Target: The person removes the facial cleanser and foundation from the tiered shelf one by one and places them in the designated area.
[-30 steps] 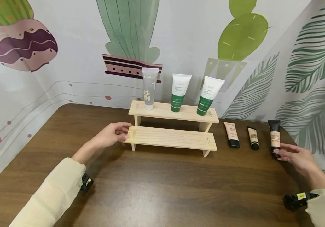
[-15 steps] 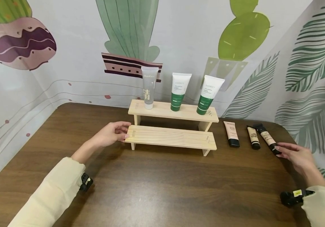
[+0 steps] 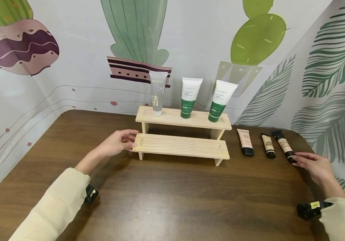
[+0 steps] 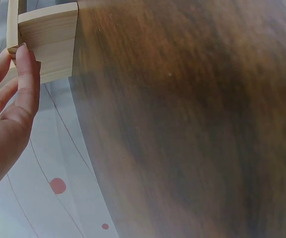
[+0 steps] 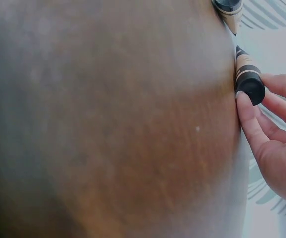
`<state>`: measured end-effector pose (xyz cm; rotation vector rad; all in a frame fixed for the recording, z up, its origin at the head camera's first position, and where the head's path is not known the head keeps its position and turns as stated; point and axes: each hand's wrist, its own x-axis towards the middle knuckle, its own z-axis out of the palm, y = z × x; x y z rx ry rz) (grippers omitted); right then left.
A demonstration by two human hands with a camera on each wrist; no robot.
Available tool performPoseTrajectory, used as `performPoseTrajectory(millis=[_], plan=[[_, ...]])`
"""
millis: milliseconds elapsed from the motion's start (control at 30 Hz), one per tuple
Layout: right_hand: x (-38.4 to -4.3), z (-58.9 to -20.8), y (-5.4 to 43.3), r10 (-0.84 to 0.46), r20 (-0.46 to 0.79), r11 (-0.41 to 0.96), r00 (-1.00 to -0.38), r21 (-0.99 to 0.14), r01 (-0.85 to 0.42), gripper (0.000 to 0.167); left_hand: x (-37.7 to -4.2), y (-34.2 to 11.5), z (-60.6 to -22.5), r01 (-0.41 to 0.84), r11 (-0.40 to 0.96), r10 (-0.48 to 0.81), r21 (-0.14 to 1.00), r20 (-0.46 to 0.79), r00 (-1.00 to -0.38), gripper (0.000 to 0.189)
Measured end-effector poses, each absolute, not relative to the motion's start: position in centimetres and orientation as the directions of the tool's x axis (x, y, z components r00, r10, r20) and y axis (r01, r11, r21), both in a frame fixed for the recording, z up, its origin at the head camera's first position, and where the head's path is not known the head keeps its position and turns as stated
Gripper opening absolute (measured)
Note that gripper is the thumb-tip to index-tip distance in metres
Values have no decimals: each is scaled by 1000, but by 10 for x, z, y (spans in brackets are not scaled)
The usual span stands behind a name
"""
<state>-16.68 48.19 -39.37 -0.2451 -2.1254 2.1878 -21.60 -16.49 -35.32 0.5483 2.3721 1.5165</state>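
With thumb and fingertips, my left hand pinches the left end of the lower step of a two-step wooden shelf; in the left wrist view the fingers meet at the board's corner. At the far right my right hand holds the black cap of a beige-and-black cosmetic tube, which lies slanted on the table. Thumb and fingers are on either side of that cap in the right wrist view, where the tube is seen cap-end first.
On the upper step stand a clear grey tube and two green-and-white tubes. A pink BB cream tube and a small beige tube lie right of the shelf. A patterned cloth hangs behind the brown table.
The tube in my right hand has gone from pointing straight back to lying slanted, its black far end swung left, then slightly right again. My left hand has stayed on the shelf.
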Motion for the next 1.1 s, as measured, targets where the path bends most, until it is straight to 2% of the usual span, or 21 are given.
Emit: performPoseTrajectory(millis=[333, 567, 1100], plan=[[-163, -391, 484, 179, -74, -21, -981, -997, 72, 17, -216, -166, -353, 171, 384, 454, 907, -24, -891, 45], [-164, -391, 484, 216, -81, 50, -973, -994, 94, 16, -216, -165, -354, 172, 379, 458, 909, -23, -889, 45], [-161, -393, 487, 200, -79, 70, -977, -993, 95, 14, -217, -164, -354, 174, 378, 460, 909, -22, -888, 44]])
